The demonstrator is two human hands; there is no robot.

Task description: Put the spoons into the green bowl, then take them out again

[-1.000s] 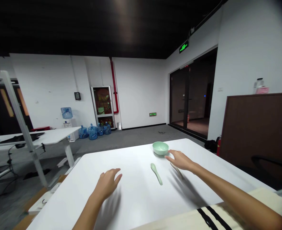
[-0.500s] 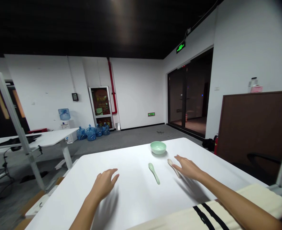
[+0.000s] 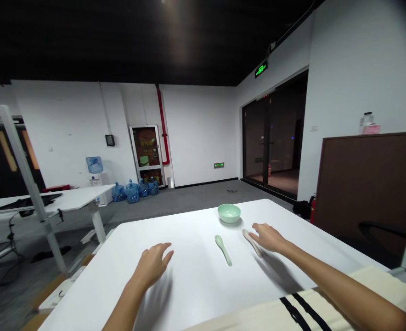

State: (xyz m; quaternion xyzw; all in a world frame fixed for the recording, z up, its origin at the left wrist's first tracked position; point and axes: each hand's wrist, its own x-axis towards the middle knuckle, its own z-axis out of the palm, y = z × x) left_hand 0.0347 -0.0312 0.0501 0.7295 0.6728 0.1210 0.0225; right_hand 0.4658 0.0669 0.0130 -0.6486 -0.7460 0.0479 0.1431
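While the right hand (image 3: 268, 237) touches a spoon (image 3: 248, 236), the bowl (image 3: 229, 213) sits beyond.

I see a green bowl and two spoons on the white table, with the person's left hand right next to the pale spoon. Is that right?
Not quite. The head view shows the right hand, fingers spread, next to the pale spoon. The left hand is over a bare part of the white table, away from both spoons. The green bowl is there as you say.
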